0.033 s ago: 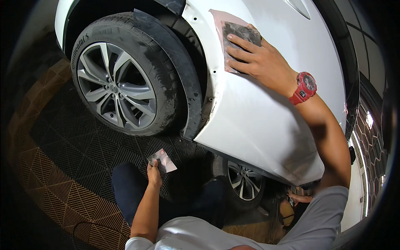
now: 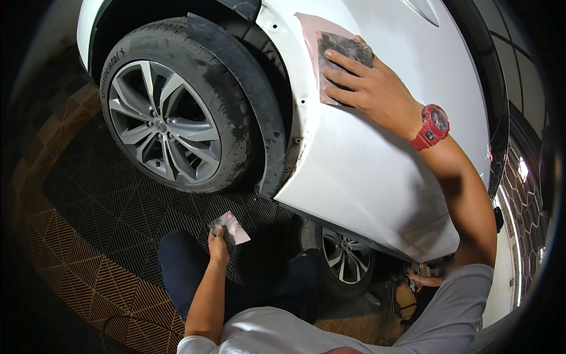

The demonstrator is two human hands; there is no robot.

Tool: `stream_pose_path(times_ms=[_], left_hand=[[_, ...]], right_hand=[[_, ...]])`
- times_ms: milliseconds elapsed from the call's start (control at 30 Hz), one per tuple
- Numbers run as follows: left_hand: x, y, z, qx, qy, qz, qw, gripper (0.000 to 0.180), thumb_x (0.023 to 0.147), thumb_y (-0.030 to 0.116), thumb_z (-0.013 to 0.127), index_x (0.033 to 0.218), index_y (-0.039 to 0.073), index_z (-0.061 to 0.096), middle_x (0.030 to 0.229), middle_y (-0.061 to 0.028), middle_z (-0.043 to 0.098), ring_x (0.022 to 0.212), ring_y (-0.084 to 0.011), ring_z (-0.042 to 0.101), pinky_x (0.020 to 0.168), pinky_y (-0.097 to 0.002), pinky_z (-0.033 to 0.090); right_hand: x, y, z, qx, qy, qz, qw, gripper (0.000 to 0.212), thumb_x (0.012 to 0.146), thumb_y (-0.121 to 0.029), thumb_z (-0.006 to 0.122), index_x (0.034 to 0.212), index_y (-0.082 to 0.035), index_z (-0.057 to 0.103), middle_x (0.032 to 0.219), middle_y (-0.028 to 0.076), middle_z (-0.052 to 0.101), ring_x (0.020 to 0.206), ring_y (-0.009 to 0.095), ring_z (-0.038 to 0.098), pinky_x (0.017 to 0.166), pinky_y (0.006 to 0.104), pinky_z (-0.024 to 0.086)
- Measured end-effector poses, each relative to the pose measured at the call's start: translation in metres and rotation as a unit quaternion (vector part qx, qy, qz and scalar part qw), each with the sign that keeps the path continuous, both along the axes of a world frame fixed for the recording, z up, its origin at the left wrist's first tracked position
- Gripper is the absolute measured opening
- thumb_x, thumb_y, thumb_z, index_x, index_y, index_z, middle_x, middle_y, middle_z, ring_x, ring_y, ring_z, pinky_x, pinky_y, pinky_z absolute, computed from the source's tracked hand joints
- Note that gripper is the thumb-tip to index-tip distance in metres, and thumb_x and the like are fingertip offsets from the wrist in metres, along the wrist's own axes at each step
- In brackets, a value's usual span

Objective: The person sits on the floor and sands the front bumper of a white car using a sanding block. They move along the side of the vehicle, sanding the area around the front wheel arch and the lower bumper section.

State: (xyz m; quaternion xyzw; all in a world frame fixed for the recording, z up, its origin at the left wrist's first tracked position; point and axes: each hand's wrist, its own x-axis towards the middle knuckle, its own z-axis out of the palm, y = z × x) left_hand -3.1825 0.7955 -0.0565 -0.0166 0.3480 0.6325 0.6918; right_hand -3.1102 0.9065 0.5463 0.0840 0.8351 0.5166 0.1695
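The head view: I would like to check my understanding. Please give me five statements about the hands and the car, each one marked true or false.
1. The right hand lies on a dark rectangular piece against the white panel. True.
2. The red watch is on the left wrist. False: the red watch is on the right wrist.
3. The left hand holds a small pale sheet. True.
4. The front wheel has silver spokes. True.
5. The floor is all white. False: the floor is black and brown.

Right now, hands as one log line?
right hand: on dark sheet, against white car panel | left hand: holds pale sheet
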Motion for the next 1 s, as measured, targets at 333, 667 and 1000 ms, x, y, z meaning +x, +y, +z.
stream_pose_path(times_ms=[333,667,1000], left_hand=[[-0.005,0.006,-0.014,0.001,0.011,-0.007,1.000,0.038,0.108,0.025,0.055,0.141,0.007,0.052,0.134,-0.0097,0.062,0.122,-0.0251,0.059,0.109,-0.0420,0.044],[-0.007,0.002,-0.003,0.009,0.015,-0.003,1.000,0.039,0.108,0.022,0.055,0.142,0.003,0.052,0.136,-0.0117,0.061,0.122,-0.0246,0.059,0.110,-0.0390,0.043],[-0.004,0.000,0.003,0.025,0.042,0.005,0.999,0.036,0.108,0.023,0.053,0.139,0.003,0.053,0.133,-0.0106,0.062,0.122,-0.0256,0.060,0.109,-0.0407,0.044]], right_hand=[[0.093,-0.024,0.014,0.009,0.051,-0.065,0.997,0.036,0.090,-0.022,0.064,0.125,-0.032,0.068,0.145,-0.007,0.057,0.149,0.018,0.038,0.127,0.0584,0.027],[-0.011,-0.027,0.031,0.098,0.086,0.018,0.991,0.033,0.093,-0.018,0.063,0.124,-0.027,0.069,0.145,-0.002,0.058,0.149,0.022,0.039,0.125,0.0558,0.029],[-0.108,-0.001,0.048,0.047,-0.009,0.024,0.999,0.022,0.093,-0.031,0.066,0.092,-0.010,0.070,0.112,0.009,0.065,0.130,0.033,0.054,0.103,0.0497,0.046]])
